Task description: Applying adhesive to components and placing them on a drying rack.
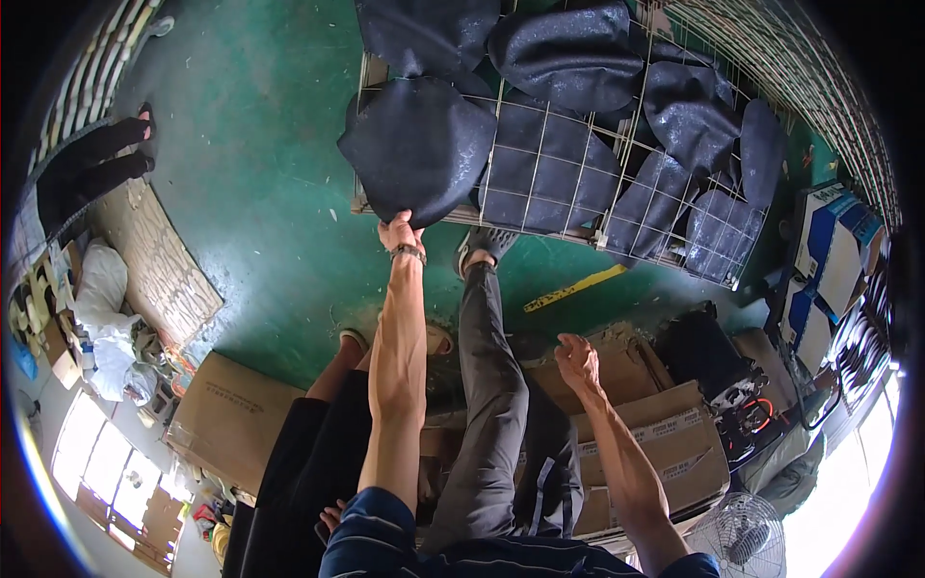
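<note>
My left hand (400,233) pinches the near edge of a rounded black sheet (416,144), smooth like leather or rubber, at the corner of a wire rack (551,144). The thumb and fingers are closed on that edge. More black sheets (568,60) of the same kind lie over and under the rack's pale wires, some with whitish marks. My right hand (578,364) hangs low, away from the rack and above the cardboard, its fingers loosely bent and holding nothing.
Another person's dark-clothed legs (318,453) stand close on my left. A second person's legs (96,169) show at far left. Cardboard boxes (231,405) lie nearby. Blue-and-white cartons (819,270) and a fan (737,535) are on the right. The floor (260,193) is green.
</note>
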